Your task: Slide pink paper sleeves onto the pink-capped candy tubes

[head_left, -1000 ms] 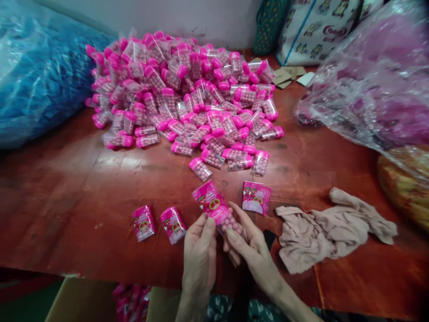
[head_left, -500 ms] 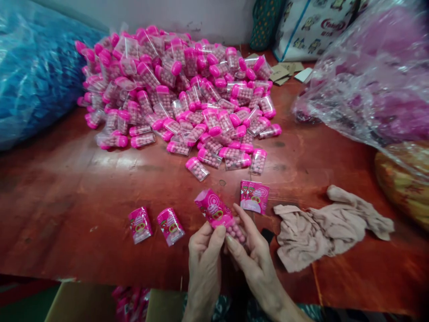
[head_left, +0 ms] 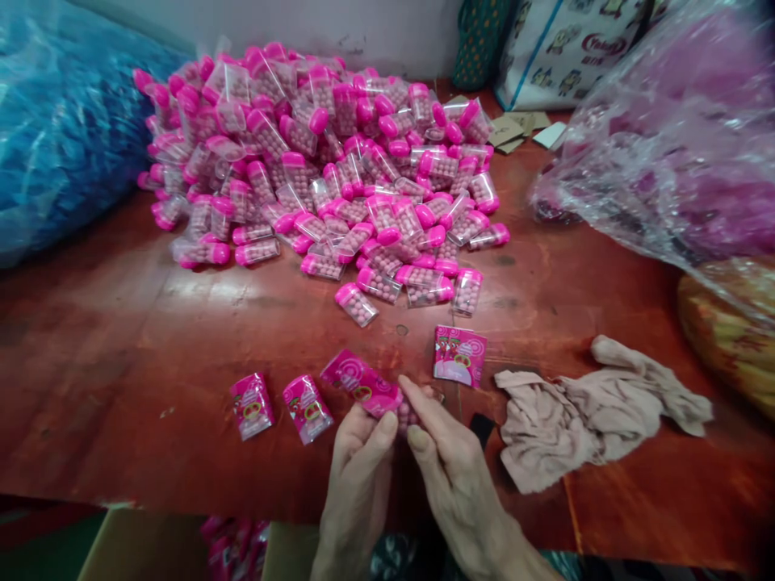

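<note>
The bead-filled container (head_left: 405,416), partly inside a printed pink sleeve (head_left: 358,381), was above the near edge of the desk (head_left: 139,331), around its middle. The left hand (head_left: 363,452) had its grip clamped on the sleeve's lower end, thumb on top; the right hand's (head_left: 451,468) grip was closed around the container's clear end, some fingers hidden. The container was probably light and stiff, its smooth walls liable to slip and perhaps crack; the sleeve looked thin and easily creased. The flat sides near the clear end seemed the best hold, pinched gently.

The desk was reddish-brown and glossy. 2 wrapped packs (head_left: 253,406) lay toward its near left corner, tan cloth (head_left: 587,415) toward its near right. A heap of pink-capped containers (head_left: 339,177) spread along the far edge before a pale wall (head_left: 339,24), with a blue-filled bag (head_left: 73,137) at the far left corner.
</note>
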The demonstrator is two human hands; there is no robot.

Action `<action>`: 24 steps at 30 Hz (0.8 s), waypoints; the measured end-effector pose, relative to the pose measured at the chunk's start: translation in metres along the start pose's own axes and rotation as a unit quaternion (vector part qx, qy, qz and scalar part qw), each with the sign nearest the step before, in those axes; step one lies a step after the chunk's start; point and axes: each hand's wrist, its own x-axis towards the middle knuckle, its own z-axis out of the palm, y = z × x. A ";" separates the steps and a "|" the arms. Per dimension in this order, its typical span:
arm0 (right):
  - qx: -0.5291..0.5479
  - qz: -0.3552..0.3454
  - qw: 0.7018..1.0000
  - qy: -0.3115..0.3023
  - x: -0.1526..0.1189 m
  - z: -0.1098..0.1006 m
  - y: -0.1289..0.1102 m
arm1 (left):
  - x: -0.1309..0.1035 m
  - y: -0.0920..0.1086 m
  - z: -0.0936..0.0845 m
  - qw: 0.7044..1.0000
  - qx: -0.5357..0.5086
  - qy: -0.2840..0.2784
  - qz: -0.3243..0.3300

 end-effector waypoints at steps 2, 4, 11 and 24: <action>-0.048 -0.031 0.997 0.047 0.005 -0.009 -0.002 | -0.001 0.001 -0.001 0.999 0.041 0.009 0.025; -0.049 -0.053 0.993 0.089 0.009 -0.016 -0.005 | -0.003 -0.001 -0.001 0.995 0.100 -0.020 0.021; 0.295 0.188 0.937 0.005 0.020 -0.017 0.004 | -0.007 -0.011 -0.004 0.977 0.187 -0.091 -0.041; 0.335 0.209 0.919 -0.005 0.020 -0.017 -0.002 | -0.007 -0.009 0.003 0.974 0.212 -0.066 -0.038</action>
